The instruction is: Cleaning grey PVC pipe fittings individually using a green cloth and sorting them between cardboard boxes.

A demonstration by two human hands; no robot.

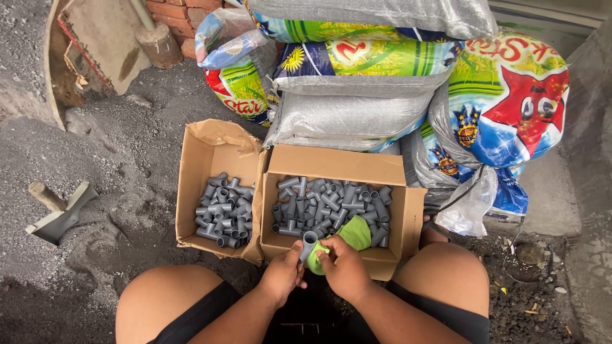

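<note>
Left hand [282, 272]: lower centre of the frame, fingers closed around the lower end of a short grey pipe piece [308, 244], which stands nearly upright with its open mouth toward the camera.

Right hand [342, 265]: just right of the left hand, fingers curled around a green cloth [352, 234], pressing it against the side of the pipe piece. The cloth trails up and to the right over the near edge of the box behind it.

Right box [340, 164]: open cardboard box in the centre of the frame, directly above the hands, holding a loose heap of grey pipe fittings [331, 202]. The green cloth lies partly on this heap at its lower right.

Left box [192, 185]: open cardboard box at centre left, touching the right box along one side, flaps folded outward, holding a second, smaller heap of grey fittings [223, 209].

Knees [162, 293]: bare, one at lower left, one at lower right, on either side of the hands, with dark shorts below.

Sacks [357, 95]: a stack of filled woven sacks, grey and brightly printed, across the upper centre and upper right, right behind the boxes.

Ground [102, 165]: dark grey gravel and sand, left half of the frame.

Shovel [58, 216]: small metal blade with a wooden handle, lying on the gravel at far left, well apart from the boxes.

Bricks [178, 16]: red, at the top edge, left of the sacks.
</note>
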